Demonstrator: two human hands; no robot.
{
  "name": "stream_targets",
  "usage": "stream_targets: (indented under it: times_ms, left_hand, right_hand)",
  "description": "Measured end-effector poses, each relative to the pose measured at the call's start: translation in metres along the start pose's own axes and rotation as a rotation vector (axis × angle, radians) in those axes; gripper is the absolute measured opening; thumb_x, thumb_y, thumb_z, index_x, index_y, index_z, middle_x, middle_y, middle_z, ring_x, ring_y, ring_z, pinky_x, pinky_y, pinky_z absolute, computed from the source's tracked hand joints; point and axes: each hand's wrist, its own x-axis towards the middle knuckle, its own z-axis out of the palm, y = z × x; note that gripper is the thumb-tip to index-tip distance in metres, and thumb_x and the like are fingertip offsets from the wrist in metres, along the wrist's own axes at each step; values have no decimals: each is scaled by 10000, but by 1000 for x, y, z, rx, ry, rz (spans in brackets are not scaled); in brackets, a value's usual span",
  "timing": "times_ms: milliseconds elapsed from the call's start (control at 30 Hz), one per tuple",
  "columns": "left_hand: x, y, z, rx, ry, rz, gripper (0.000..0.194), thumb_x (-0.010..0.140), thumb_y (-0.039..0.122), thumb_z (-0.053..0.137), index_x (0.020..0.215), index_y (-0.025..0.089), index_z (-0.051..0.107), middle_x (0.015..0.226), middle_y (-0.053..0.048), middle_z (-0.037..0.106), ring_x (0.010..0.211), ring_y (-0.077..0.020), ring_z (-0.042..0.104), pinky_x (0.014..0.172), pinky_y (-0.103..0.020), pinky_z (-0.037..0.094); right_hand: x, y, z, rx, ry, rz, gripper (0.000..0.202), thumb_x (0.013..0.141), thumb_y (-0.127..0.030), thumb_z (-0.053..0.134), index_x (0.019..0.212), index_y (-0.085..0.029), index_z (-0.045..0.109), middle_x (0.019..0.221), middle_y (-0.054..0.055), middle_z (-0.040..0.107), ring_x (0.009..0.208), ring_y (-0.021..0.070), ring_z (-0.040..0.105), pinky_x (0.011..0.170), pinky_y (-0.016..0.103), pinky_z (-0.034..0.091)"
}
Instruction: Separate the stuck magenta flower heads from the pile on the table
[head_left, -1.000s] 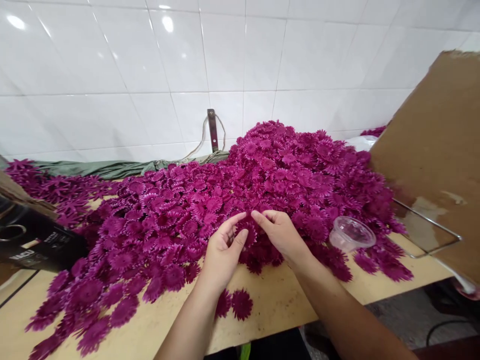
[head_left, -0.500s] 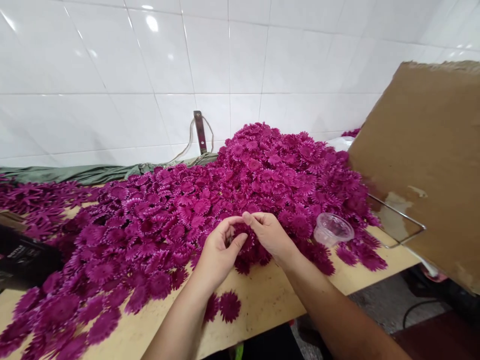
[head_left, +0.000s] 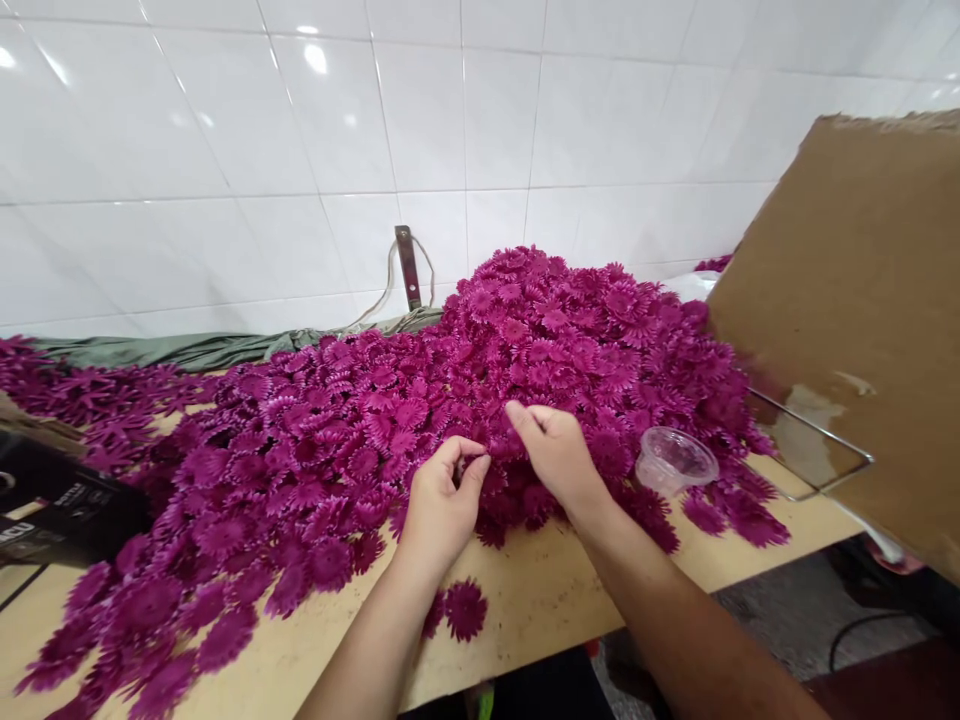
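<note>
In front of a large heap of magenta artificial flower heads, both my hands are raised over the near edge of the pile. My left hand is closed in a pinch, thumb tip against the index finger; whatever is between them is too small to make out. To its right and a little higher, my right hand has its thumb pressed to curled fingers, and its contents are hidden. A small gap separates the hands. Below the left hand, a loose flower head lies on the tabletop, with another partly behind my forearm.
A clear plastic cup rests among flowers on the right. Beyond it stand a bent wire frame and a big cardboard sheet. A black box sits at left. Green cloth runs along the tiled wall.
My hands, fingertips together before, have come apart. The right hand has moved up and to the right, while the left stays pinched. The whole view has shifted slightly.
</note>
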Motion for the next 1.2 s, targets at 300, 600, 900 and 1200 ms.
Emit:
stream_targets:
  times_ms: [300,600,900,1200]
  left_hand:
    - [24,-4,-1,117,-12,-25,300,687,178,572,983,147,611,739,-25,629,710,-166,563,741,-306,433]
    - [29,-14,15,42,-108,-52,124,683,212,550,563,181,562,538,25,560,559,-130,485,569,-239,373]
    - [24,-14,9,-114,-144,-138,373,706,505,460,516,189,401,480,64,343,472,-82,311,483,-225,288]
    - [-3,1,-2,-65,-87,-94,170,688,270,542,565,171,479,540,46,433,549,-100,392,560,-228,329]
  right_hand:
    - [37,11,-15,-249,151,-85,315,664,-356,596,901,-150,571,836,74,561,651,159,505,708,337,418]
    - [-9,-5,-6,-62,-331,-24,258,755,-286,560,972,-151,596,947,88,635,853,178,589,778,320,462]
    - [-13,0,8,114,-340,-48,163,735,-199,551,880,-169,619,877,53,679,813,174,616,762,306,463]
    - [20,1,5,-242,47,-69,238,818,-218,406,739,-187,629,654,45,657,617,174,610,668,309,463]
